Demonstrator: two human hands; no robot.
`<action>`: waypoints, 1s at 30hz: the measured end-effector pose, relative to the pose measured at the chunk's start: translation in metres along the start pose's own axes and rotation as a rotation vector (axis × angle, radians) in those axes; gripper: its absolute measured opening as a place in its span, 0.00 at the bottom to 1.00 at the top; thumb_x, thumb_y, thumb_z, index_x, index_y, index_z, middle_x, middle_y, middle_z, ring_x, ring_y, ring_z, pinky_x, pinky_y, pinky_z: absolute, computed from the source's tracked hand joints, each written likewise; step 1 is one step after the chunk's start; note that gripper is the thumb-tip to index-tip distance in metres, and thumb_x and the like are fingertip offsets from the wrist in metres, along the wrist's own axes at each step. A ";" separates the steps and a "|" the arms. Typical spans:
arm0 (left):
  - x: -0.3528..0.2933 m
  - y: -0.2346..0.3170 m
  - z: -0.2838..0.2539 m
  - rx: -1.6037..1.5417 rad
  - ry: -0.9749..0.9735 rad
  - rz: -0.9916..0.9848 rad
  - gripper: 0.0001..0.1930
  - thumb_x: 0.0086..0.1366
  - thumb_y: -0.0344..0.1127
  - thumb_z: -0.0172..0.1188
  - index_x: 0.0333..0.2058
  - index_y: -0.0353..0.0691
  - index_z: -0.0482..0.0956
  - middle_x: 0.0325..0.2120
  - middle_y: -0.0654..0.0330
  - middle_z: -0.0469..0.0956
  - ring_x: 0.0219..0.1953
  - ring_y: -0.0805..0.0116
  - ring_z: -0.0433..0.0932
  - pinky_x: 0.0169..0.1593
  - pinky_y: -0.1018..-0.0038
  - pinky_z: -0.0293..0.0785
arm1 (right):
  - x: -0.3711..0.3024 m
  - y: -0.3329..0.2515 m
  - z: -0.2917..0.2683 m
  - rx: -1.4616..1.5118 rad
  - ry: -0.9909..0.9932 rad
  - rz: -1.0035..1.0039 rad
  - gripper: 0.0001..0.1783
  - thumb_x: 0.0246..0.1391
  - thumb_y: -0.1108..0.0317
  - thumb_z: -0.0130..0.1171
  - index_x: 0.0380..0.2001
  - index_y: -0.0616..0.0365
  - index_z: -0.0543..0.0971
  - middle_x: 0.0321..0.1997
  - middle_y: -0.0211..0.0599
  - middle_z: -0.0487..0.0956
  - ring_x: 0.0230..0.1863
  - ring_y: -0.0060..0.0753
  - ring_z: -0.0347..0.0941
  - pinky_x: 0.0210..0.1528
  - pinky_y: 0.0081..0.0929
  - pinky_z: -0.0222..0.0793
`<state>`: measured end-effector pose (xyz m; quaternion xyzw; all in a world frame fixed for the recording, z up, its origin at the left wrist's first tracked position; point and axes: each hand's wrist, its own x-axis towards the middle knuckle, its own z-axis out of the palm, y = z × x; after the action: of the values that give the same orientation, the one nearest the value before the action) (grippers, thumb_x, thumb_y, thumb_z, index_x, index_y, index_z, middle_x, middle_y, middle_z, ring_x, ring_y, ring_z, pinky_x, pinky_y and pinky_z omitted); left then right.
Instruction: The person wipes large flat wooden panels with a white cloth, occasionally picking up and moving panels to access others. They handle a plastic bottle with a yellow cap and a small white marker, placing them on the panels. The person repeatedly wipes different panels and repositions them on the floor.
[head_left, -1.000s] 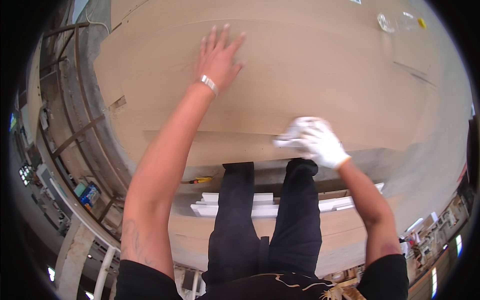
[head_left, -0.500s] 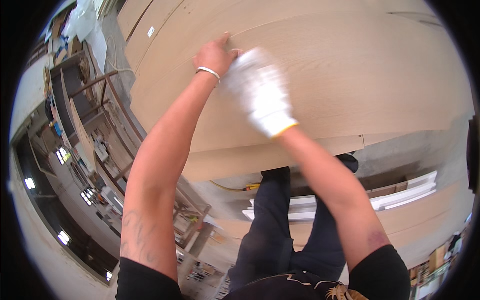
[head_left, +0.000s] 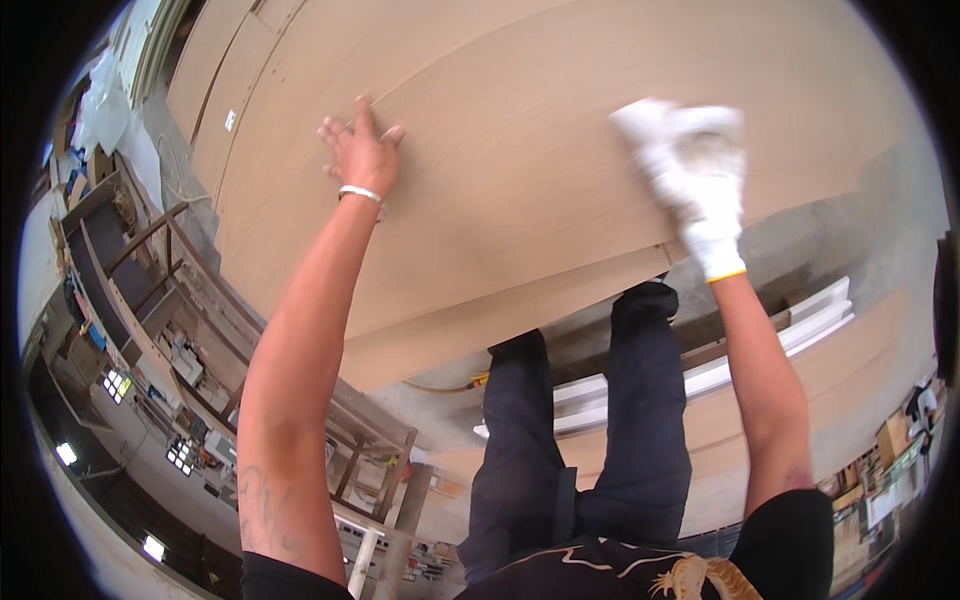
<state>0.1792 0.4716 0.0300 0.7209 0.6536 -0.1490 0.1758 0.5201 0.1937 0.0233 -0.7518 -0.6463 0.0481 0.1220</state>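
A large light-brown wooden panel (head_left: pixel 510 170) stretches across the upper part of the head view, with a thin seam running along it. My bare left hand (head_left: pixel 363 160), with a pale band at the wrist, rests on the panel beside that seam. Its fingers are spread and it holds nothing. Farther right, my right hand (head_left: pixel 700 185) wears a white knit glove with a yellow cuff edge and is over the panel. Motion smears its fingers, and whether anything is in them cannot be made out.
Below the panel's near edge, white boards (head_left: pixel 590 400) lie on the concrete floor behind my legs. A brown frame rack (head_left: pixel 150 240) stands to the left, with clear plastic sheeting (head_left: pixel 105 100) beyond it. Cluttered shelving (head_left: pixel 890 450) is at the lower right.
My gloved right hand has swept right, away from my left hand. The left hand has shifted left, and its fingers are now spread. The whole view has also shifted somewhat.
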 end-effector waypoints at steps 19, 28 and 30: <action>-0.067 0.162 0.041 0.148 -0.167 0.156 0.80 0.44 0.61 0.81 0.74 0.40 0.22 0.73 0.31 0.18 0.76 0.34 0.16 0.69 0.25 0.33 | -0.096 0.142 -0.015 0.357 -0.017 0.643 0.30 0.63 0.61 0.58 0.67 0.53 0.66 0.61 0.43 0.75 0.63 0.48 0.70 0.69 0.55 0.64; -0.071 0.177 0.029 0.254 -0.192 0.109 0.76 0.47 0.56 0.81 0.75 0.39 0.25 0.74 0.32 0.24 0.77 0.35 0.25 0.72 0.34 0.45 | -0.105 -0.027 0.031 0.944 -0.033 0.106 0.17 0.61 0.56 0.50 0.49 0.47 0.78 0.54 0.33 0.79 0.60 0.36 0.73 0.62 0.41 0.68; -0.070 0.180 0.026 0.280 -0.211 0.115 0.76 0.47 0.55 0.81 0.75 0.39 0.24 0.75 0.33 0.24 0.78 0.36 0.25 0.72 0.34 0.43 | -0.109 0.010 0.018 0.500 -0.166 -0.132 0.16 0.59 0.57 0.52 0.46 0.47 0.80 0.56 0.33 0.79 0.62 0.39 0.72 0.62 0.46 0.69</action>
<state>0.3511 0.3826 0.0486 0.7549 0.5620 -0.3033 0.1495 0.5086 0.0868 -0.0057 -0.6479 -0.6698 0.2596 0.2534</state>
